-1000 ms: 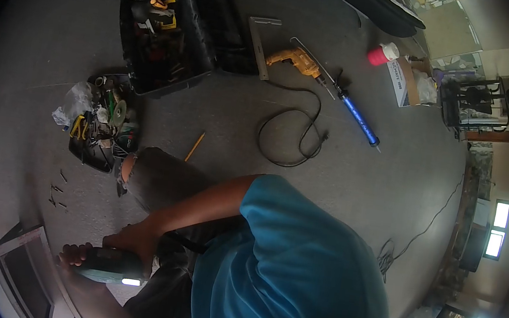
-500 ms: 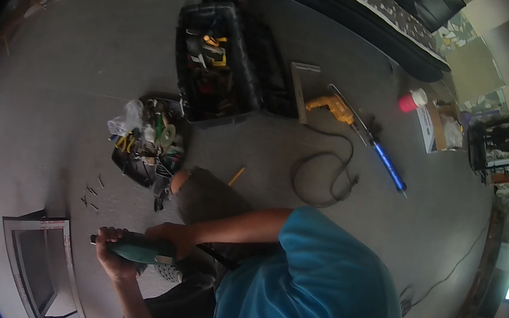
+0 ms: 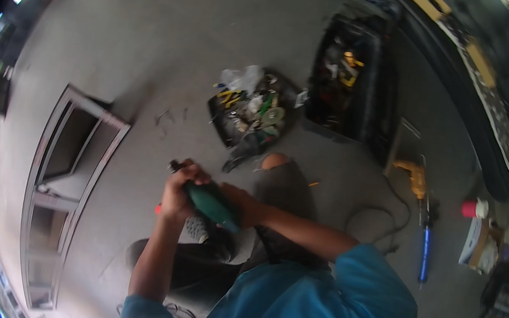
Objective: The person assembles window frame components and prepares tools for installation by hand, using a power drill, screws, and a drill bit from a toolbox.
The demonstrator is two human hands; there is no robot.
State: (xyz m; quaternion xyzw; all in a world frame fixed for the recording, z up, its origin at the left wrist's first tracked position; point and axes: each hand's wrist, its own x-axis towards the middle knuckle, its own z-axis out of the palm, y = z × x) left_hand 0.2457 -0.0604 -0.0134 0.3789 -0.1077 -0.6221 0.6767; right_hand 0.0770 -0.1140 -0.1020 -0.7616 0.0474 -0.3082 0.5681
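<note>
- Both hands full here: my left hand (image 3: 178, 190) is wrapped round the front of a dark green, elongated power tool (image 3: 212, 204), fingers curled over the top.
- My right hand (image 3: 244, 204) is closed on the same tool, nearer its rear; blur hides exactly how those fingers sit.
- So the tool lies between my two hands, above my bent legs, its dark narrow tip poking out past my left hand, ahead and to the left.
- Over to the left of my grip, well apart, there's a long metal frame (image 3: 102, 111) with dark panels.
- Small thin pieces (image 3: 166, 120) lie scattered on the floor, ahead and left of my hands.
- Straight ahead, a black tray (image 3: 213, 116) brims with mixed tools, clear plastic bunched at its far side.
- Farther ahead and right: a large open black toolbox (image 3: 336, 134).
- Out right of my grip, a yellow corded drill (image 3: 414, 176), and just nearer, a slender blue tube-shaped gun (image 3: 425, 251).
- Beyond those, a pink-and-white container (image 3: 471, 208) by a cardboard box (image 3: 473, 245).
</note>
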